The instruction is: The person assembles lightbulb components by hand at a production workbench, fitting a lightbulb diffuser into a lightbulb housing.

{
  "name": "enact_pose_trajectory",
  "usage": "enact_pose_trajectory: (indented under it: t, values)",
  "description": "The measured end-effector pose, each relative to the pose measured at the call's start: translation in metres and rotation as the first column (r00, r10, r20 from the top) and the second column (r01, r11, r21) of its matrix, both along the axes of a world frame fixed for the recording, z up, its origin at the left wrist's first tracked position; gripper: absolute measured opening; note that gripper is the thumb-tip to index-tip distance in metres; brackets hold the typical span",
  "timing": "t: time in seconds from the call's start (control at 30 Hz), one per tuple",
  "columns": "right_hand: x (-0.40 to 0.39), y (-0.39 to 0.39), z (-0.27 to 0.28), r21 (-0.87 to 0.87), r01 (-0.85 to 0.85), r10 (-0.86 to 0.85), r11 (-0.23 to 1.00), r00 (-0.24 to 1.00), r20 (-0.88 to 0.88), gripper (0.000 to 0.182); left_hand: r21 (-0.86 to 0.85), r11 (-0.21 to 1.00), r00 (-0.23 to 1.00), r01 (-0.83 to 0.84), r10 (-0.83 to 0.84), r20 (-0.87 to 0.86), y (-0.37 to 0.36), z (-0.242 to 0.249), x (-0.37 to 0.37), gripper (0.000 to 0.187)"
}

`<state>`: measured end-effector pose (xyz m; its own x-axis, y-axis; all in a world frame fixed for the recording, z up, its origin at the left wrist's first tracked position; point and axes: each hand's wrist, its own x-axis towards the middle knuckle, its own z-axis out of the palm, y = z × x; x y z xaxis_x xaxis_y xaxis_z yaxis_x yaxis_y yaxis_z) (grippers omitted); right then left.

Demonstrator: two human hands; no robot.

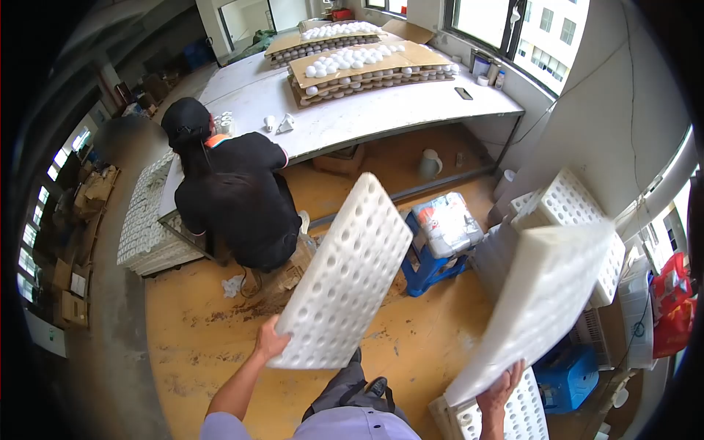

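Note:
My left hand (272, 340) is closed on the lower left edge of a white foam tray (346, 279) with rows of round holes. That tray is tilted and held up in front of me. In my right hand (503, 387) is a second white foam tray (539, 304), gripped near its lower end and smeared by motion. Below the right hand, more perforated foam trays (522, 412) lie stacked, partly hidden by the tray I hold. Further foam trays (570, 196) stand by the wall at the right.
A seated person (235, 191) in black works at the white table (352, 121). On it, cardboard sheets (374, 70) carry many white bulbs. A blue stool (433, 268) with a wrapped package (447, 224) stands ahead. A blue bin (568, 378) and red bags (673, 304) are at right.

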<state>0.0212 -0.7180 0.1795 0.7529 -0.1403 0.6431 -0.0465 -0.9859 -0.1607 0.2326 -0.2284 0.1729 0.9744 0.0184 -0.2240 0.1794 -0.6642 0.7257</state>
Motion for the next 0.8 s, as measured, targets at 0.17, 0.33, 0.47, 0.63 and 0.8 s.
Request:
enact_pose_trajectory:
  t: [0.17,0.33,0.47,0.63,0.8]
  values:
    - [0.125,-0.008,0.004,-0.215,-0.368,0.365,0.905,0.929,-0.052,0.037,-0.185,0.973,0.987,0.137,-0.119,0.103,-0.033,0.025,0.141,0.043]
    - [0.257,0.014,0.004,-0.24,-0.564,0.508,0.79,0.822,-0.258,0.047,-0.457,0.856,0.971,0.24,-0.215,0.106,-0.051,0.037,0.298,0.039]
    - [0.362,0.022,0.02,-0.239,-0.676,0.594,0.698,0.732,-0.335,0.048,-0.611,0.717,0.932,0.336,-0.345,0.107,-0.067,0.048,0.418,0.031]
    - [0.467,0.01,0.018,-0.229,-0.768,0.633,0.599,0.629,-0.451,0.051,-0.653,0.671,0.894,0.352,-0.447,0.023,-0.085,0.043,0.55,0.03]
    - [0.564,0.004,0.018,-0.155,-0.773,0.603,0.615,0.587,-0.54,0.051,-0.671,0.651,0.883,0.354,-0.47,0.009,-0.111,0.029,0.663,0.034]
